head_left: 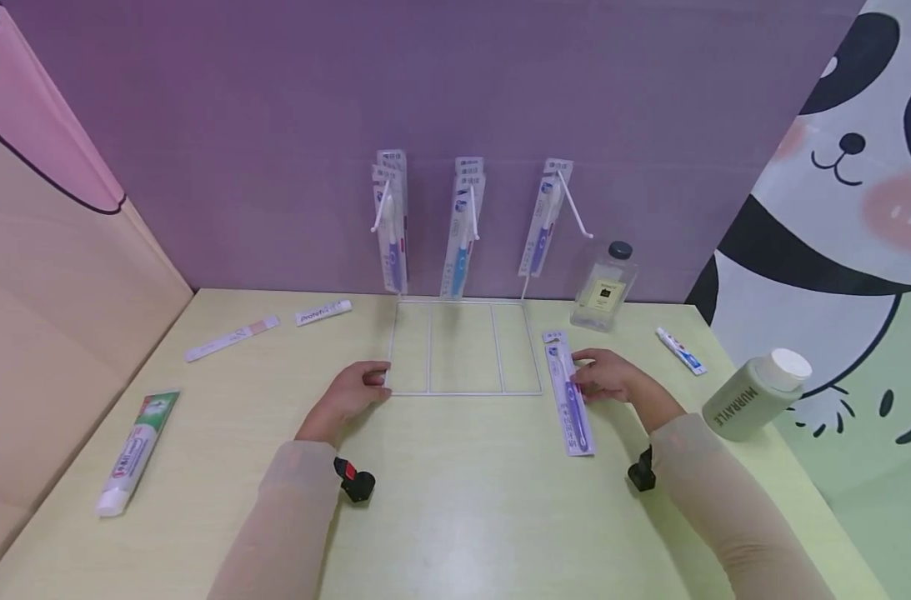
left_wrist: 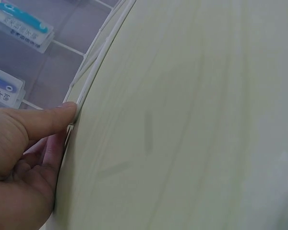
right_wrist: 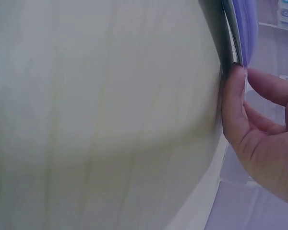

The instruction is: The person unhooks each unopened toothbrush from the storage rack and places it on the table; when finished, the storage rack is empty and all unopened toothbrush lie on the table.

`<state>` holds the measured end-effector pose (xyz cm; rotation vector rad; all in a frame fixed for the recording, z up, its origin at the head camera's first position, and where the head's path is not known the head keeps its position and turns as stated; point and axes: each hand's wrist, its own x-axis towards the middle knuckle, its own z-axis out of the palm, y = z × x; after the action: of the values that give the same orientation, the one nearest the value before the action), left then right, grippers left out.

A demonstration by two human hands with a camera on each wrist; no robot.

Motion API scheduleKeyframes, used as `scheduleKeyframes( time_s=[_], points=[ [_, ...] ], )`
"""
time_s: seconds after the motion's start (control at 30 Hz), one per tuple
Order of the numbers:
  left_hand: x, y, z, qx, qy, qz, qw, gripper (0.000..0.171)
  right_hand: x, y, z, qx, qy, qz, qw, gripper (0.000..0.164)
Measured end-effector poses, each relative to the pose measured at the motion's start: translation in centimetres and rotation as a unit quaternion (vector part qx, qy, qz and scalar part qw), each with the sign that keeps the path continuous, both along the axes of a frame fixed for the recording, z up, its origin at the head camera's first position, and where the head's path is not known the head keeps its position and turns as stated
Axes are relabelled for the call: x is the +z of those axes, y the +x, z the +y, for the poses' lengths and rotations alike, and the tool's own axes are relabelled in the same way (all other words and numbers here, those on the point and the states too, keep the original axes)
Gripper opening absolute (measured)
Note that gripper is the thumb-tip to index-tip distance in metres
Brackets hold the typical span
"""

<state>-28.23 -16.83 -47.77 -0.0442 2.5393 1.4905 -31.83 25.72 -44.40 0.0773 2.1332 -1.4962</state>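
A white wire display rack [head_left: 463,393] stands at the back of the table, with packaged toothbrushes hanging from its hooks. My left hand [head_left: 347,394] pinches the front left corner of the rack's base between thumb and fingers; the left wrist view shows the thumb [left_wrist: 62,115] on the wire. On the right, my right hand [head_left: 611,377] grips the right edge of a packaged purple toothbrush [head_left: 578,421], just beside the base. In the right wrist view, thumb and fingers [right_wrist: 271,88] close on the pack's edge.
A clear bottle with black cap [head_left: 605,292] and a green-grey bottle [head_left: 748,404] stand on the right, near a small tube [head_left: 680,351]. Leftward lie a large toothpaste tube [head_left: 136,454], a small white tube [head_left: 323,312] and a slim pack [head_left: 232,338]. Behind hangs a purple backdrop [head_left: 275,167].
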Motion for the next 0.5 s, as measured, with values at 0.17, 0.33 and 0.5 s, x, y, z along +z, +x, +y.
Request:
scheduleKeyframes(
  time_s=[0.17, 0.33, 0.5],
  points=[
    [0.1, 0.1, 0.0, 0.001, 0.006, -0.001, 1.0000, 0.047, 0.8, -0.4, 0.0, 0.004, 0.062, 0.021, 0.998, 0.054],
    [0.3, 0.3, 0.1, 0.012, -0.008, -0.001, 0.9999, 0.047, 3.5, -2.6, -0.6, 0.021, 0.098, 0.103, 0.990, 0.052],
    [0.3, 0.3, 0.1, 0.014, 0.000, -0.004, 0.9999, 0.047, 7.2, -6.2, -2.6, -0.036, 0.093, 0.262, 0.960, 0.045]
  ],
)
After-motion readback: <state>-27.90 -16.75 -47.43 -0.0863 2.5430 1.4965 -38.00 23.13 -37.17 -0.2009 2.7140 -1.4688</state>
